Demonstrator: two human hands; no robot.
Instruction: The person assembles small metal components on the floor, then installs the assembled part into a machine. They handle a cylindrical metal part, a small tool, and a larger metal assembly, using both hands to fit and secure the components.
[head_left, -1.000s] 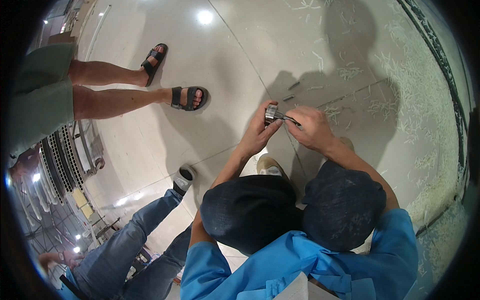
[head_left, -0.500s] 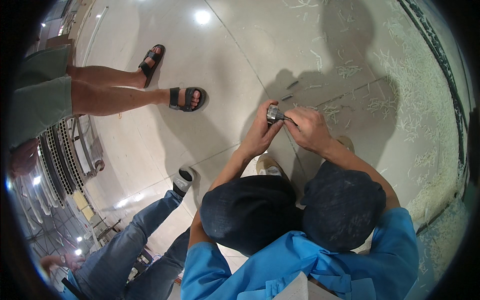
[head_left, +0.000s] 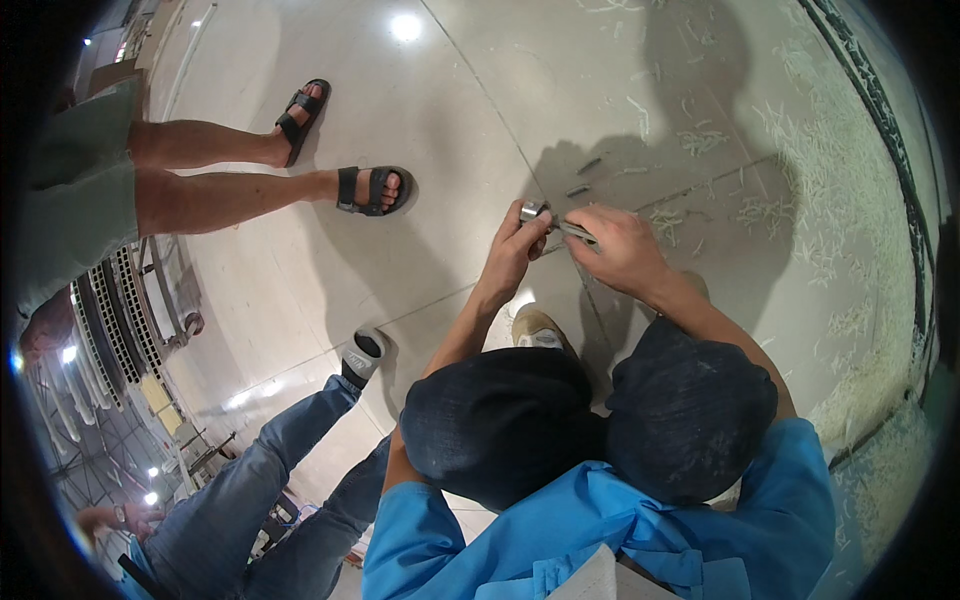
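Over the floor in front of my knees, my left hand (head_left: 512, 252) is closed round a short, round silver metal piece (head_left: 534, 210) that resembles a collet nut or chuck. Its ringed end is tilted up between thumb and fingers. Close beside it, my right hand (head_left: 622, 246) pinches a slim grey metal rod (head_left: 581, 234), whose exact kind I cannot make out. The rod's left end is at the silver piece; whether they touch is unclear. Two small dark grey cylindrical pieces (head_left: 578, 190) lie on the floor just beyond my hands.
Pale shavings (head_left: 765, 212) litter the tiles and pile thickly along the right edge (head_left: 880, 330). A person in sandals (head_left: 375, 191) stands at the left; another in jeans (head_left: 300, 435) is at lower left. Slotted strips (head_left: 130, 305) and rods lie at the far left.
The silver piece has tilted so its round end shows more. My left hand has turned, and my right fingers have shifted, with more of the slim rod showing.
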